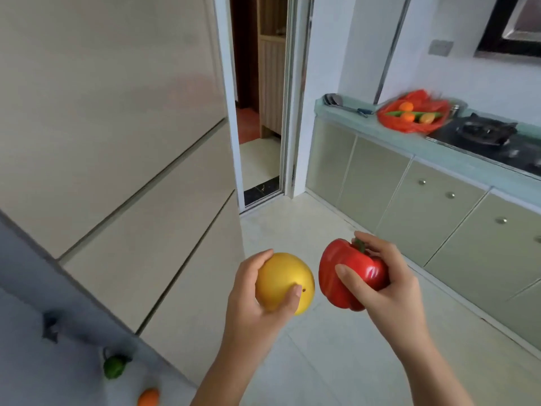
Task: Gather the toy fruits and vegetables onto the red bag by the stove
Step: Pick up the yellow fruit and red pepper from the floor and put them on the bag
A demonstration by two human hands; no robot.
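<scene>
Holding both arms out over the pale floor, I grip one toy in each hand. My left hand (257,300) cups a round yellow fruit (285,282), thumb pressed on its near side and the other fingers curled around its far left side. Just right of it, my right hand (383,276) clamps a red bell pepper (348,273), thumb flat across the front, fingers wrapped over the top beside the green stem; the two toys sit close together but apart.

Far right, the red bag (409,124) lies on the greenish counter (345,112), touching the left edge of the black stove (486,133). On it rest two orange fruits, a long green vegetable and a yellowish piece, all smeared by blur, so I cannot name them closer.

At the near left, on a grey surface (35,303), lie a small green pepper (114,366) and an orange toy (149,397), the latter cut off by the bottom edge. Some grey utensils (333,99) at the counter's far left end are hard to make out.
</scene>
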